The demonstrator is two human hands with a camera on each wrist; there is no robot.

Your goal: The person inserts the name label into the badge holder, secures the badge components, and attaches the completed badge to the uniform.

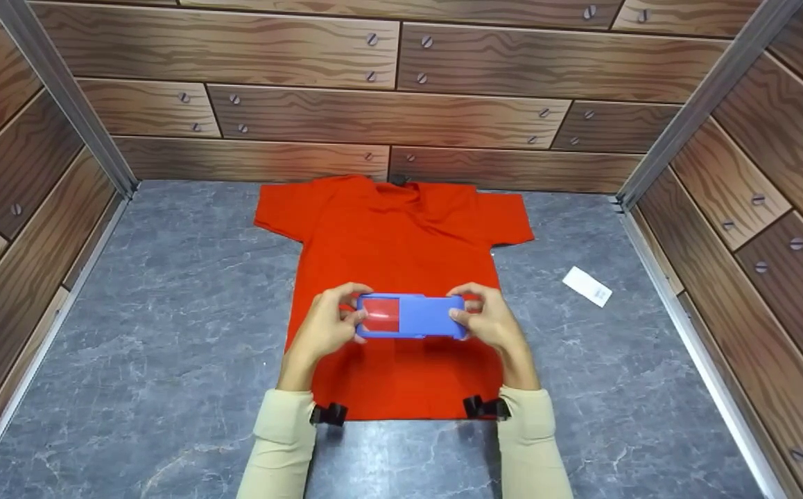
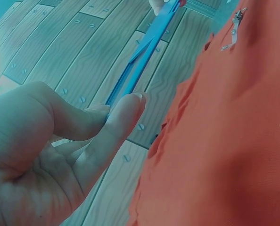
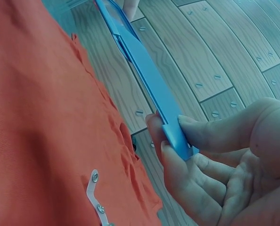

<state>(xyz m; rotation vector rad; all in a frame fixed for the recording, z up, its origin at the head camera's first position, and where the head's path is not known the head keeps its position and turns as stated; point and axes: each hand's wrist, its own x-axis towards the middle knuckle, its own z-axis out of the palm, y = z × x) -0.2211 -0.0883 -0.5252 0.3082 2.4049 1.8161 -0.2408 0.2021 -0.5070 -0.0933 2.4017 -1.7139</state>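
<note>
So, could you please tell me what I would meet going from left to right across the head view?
Left metal corner post, left hand, flat blue plastic holder, right hand, white rectangular card, right metal corner post.

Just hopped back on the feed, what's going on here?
A person is holding a flat blue piece level between both hands, the left hand pinching one end and the right hand the other. It is held up above a red T-shirt, not touching it. The shirt lies spread on the grey table, sleeves out and neckline toward the back wall. A white card lies to the shirt's right, untouched.
</note>
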